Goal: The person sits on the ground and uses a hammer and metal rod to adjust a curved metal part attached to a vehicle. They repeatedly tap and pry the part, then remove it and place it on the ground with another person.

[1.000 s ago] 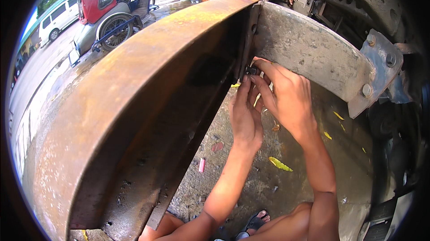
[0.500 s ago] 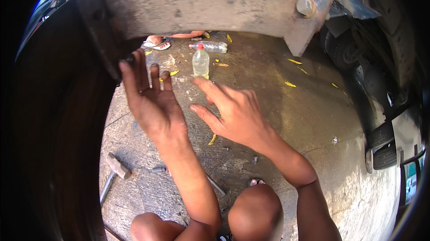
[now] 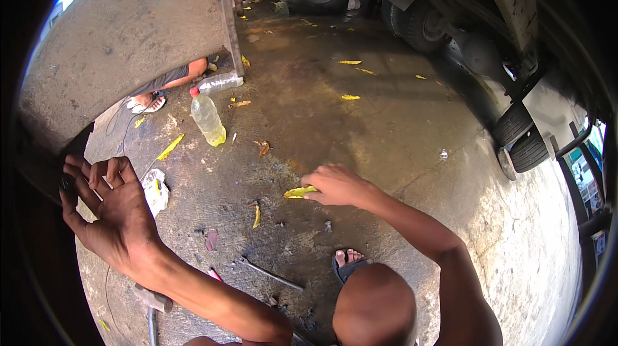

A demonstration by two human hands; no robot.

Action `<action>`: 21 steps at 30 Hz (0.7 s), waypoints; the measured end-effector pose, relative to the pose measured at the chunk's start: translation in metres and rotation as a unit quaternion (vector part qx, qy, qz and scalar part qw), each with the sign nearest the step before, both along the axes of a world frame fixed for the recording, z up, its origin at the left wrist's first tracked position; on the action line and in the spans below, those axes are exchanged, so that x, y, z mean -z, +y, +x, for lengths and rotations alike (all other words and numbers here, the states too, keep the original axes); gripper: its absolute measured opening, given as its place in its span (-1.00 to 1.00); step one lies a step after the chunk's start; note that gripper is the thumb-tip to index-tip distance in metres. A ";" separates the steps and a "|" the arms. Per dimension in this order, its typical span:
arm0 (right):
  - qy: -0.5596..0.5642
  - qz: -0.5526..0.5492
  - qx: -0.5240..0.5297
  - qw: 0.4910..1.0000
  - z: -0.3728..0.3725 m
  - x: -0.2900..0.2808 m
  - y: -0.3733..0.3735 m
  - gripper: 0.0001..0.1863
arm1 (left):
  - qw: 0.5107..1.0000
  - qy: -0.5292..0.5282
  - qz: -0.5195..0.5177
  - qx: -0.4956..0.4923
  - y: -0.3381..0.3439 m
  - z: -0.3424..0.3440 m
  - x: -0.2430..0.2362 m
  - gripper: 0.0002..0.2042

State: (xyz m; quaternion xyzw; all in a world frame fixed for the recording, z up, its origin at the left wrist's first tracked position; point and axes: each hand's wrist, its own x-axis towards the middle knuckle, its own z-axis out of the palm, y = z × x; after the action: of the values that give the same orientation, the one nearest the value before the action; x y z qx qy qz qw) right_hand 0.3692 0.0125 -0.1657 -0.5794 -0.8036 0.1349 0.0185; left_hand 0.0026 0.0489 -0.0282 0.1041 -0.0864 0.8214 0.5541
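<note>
My left hand (image 3: 106,207) is raised palm up at the dark steel beam (image 3: 44,185) on the left, thumb and forefinger on a small dark fitting (image 3: 65,182), its other fingers loosely curled. Above it spans a weathered steel plate (image 3: 119,30). My right hand (image 3: 338,185) reaches out to the right of it, fingers bent and apart, over a yellow leaf (image 3: 293,193) on the wet concrete; I cannot tell whether it touches the leaf. Below lie a hammer (image 3: 153,301), a metal wrench (image 3: 277,275) and small scattered metal pieces.
Another person's bare leg (image 3: 190,72) and sandalled foot show under the plate, beside two plastic bottles (image 3: 207,121) (image 3: 222,83). A crumpled white bag (image 3: 156,195) lies near my left hand. Vehicle wheels (image 3: 425,24) and undercarriage line the back and right.
The view has swung down and right toward the floor. My right hand has left the fitting and moved away from my left hand, which stays at the beam.
</note>
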 end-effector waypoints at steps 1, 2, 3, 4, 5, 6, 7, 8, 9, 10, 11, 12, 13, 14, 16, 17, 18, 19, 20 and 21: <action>-0.003 0.020 -0.027 0.999 -0.015 -0.004 0.015 -0.70 | 1.000 -0.011 0.016 0.013 0.000 0.001 0.000 -0.61; 0.007 0.049 -0.050 0.998 -0.037 -0.003 0.026 -0.70 | 0.999 -0.022 0.028 0.020 0.000 0.002 0.000 -0.62; 0.023 0.076 -0.070 0.994 -0.059 -0.002 0.037 -0.69 | 0.999 -0.026 0.040 0.023 0.002 0.002 0.001 -0.62; 0.015 0.045 -0.107 0.993 -0.080 0.000 0.048 -0.68 | 0.998 -0.028 0.053 0.027 0.003 0.002 0.002 -0.63; -0.006 0.010 -0.126 0.992 -0.103 0.004 0.052 -0.67 | 0.998 -0.016 0.059 0.024 0.004 0.001 0.002 -0.63; 0.016 0.019 -0.161 0.987 -0.120 0.010 0.048 -0.67 | 0.998 -0.026 0.043 0.025 0.005 -0.001 0.002 -0.63; 0.024 0.065 -0.223 0.972 -0.132 0.014 0.048 -0.63 | 0.999 -0.027 0.029 0.018 0.005 -0.002 0.003 -0.63; 0.037 0.025 -0.240 0.970 -0.143 0.018 0.049 -0.64 | 0.999 -0.031 0.017 0.010 0.005 -0.003 0.002 -0.62; 0.032 -0.009 -0.251 0.967 -0.149 0.023 0.051 -0.66 | 0.999 -0.026 0.024 0.019 0.004 -0.004 0.003 -0.62; 0.018 -0.017 -0.265 0.964 -0.152 0.027 0.054 -0.67 | 0.999 -0.020 0.031 0.018 0.004 -0.004 0.003 -0.62; 0.005 -0.024 -0.279 0.960 -0.152 0.032 0.060 -0.67 | 0.999 -0.013 0.036 0.017 0.003 -0.004 0.003 -0.62; -0.009 -0.028 -0.288 0.957 -0.148 0.038 0.068 -0.68 | 0.999 0.000 0.038 0.012 0.003 -0.004 0.003 -0.62; 0.003 -0.031 -0.298 0.954 -0.141 0.045 0.077 -0.68 | 0.999 0.013 0.029 -0.003 0.002 -0.004 0.003 -0.63; 0.016 -0.031 -0.306 0.951 -0.135 0.053 0.088 -0.68 | 1.000 0.012 0.010 -0.021 0.002 -0.004 0.003 -0.63; 0.052 -0.025 -0.310 0.949 -0.126 0.070 0.115 -0.69 | 0.995 0.070 -0.010 -0.067 0.001 -0.007 0.001 -0.63; 0.072 -0.022 -0.307 0.949 -0.120 0.080 0.127 -0.69 | 0.994 0.081 -0.030 -0.064 0.000 -0.010 -0.001 -0.65; 0.086 -0.025 -0.305 0.948 -0.113 0.090 0.138 -0.69 | 0.992 0.111 -0.019 -0.059 -0.002 -0.013 -0.002 -0.66; 0.116 -0.012 -0.305 0.945 -0.108 0.101 0.150 -0.69 | 0.988 0.137 -0.021 -0.064 -0.005 -0.016 -0.003 -0.67; 0.126 -0.014 -0.297 0.947 -0.104 0.111 0.161 -0.69 | 0.983 0.152 -0.044 -0.093 -0.008 -0.019 -0.006 -0.67; 0.151 -0.021 -0.288 0.945 -0.100 0.122 0.169 -0.69 | 0.980 0.174 -0.036 -0.091 -0.011 -0.021 -0.007 -0.70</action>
State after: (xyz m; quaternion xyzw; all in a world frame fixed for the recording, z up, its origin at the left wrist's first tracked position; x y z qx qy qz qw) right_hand 0.2696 0.1813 -0.2873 -0.2960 -0.9210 0.2376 0.0875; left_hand -0.0189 0.0379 -0.0209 0.2330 0.0514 0.8404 0.4867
